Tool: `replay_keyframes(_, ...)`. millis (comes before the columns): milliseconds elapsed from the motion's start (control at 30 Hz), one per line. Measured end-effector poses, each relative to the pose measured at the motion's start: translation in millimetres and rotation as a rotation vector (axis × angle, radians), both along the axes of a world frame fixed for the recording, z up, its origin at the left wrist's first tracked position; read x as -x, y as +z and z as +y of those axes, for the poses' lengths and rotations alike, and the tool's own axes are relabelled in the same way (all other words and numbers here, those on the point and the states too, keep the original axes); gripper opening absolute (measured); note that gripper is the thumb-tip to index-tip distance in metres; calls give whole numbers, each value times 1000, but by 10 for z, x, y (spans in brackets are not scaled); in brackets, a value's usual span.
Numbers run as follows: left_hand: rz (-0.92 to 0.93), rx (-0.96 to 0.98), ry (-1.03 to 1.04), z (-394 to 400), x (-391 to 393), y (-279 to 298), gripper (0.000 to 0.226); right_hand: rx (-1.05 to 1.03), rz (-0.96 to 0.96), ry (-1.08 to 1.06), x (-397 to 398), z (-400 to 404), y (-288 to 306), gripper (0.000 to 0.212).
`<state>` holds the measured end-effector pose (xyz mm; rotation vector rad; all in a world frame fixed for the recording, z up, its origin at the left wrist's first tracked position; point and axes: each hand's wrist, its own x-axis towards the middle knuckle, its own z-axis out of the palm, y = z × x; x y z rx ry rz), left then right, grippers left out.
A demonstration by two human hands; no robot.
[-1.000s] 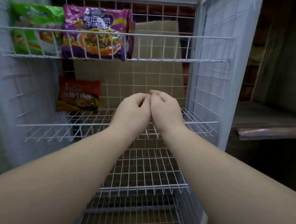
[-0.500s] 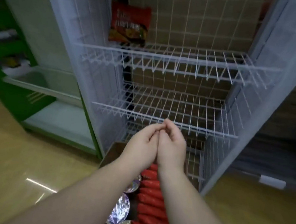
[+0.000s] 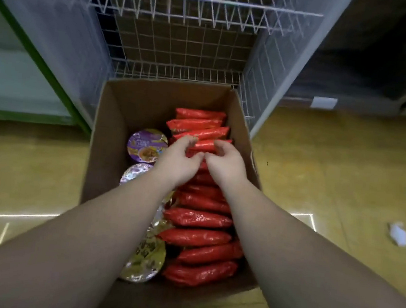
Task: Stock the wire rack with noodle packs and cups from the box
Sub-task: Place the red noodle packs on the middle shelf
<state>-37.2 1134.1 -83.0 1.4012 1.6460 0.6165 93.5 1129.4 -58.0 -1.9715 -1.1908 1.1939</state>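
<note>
On yellow floor, box holds red packs crosswise, just beyond both hands' loosely curled, empty fingers.

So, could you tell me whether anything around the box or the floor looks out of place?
One thing: a small crumpled white scrap lies loose on the yellow floor, right of the cardboard box. Inside the box, the red noodle packs stand in a tidy row beside the cups; nothing looks spilled.
</note>
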Motion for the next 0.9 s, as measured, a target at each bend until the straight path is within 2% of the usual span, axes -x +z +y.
replay_keyframes(167, 54, -65, -157, -182, 112, 3, 42, -13, -156, 60, 156, -79, -37, 59)
replay_keyframes(267, 203, -127, -245, -262, 215, 91, 28, -44, -315, 208, 169, -201, -14, 51)
replay_keyframes(333, 315, -91, -342, -310, 258, 131, 22, -67, -417, 312, 126, -262, -52, 43)
replay_keyframes(533, 293, 54, -552, -475, 317, 43, 17, -87, -590, 681, 68, -422, -199, 16)
replay_keyframes(667, 423, 22, -697, -489, 376, -23, 13, -71, -611, 834, 82, -485, -240, 18)
replay_keyframes(733, 526, -25, -816, -495, 398, -57, 30, -76, -647, 885, 45, -512, -249, 19)
replay_keyframes(800, 678, -86, -957, -517, 393, -73, 63, -72, -691, 908, -23, -546, -249, 19)
replay_keyframes(833, 746, -120, -1000, -536, 378, -79, 71, -82, -705, 909, -59, -562, -255, 17)
replay_keyframes(900, 806, -184, -1035, -577, 330, -76, 66, -105, -715, 900, -119, -594, -275, 12)
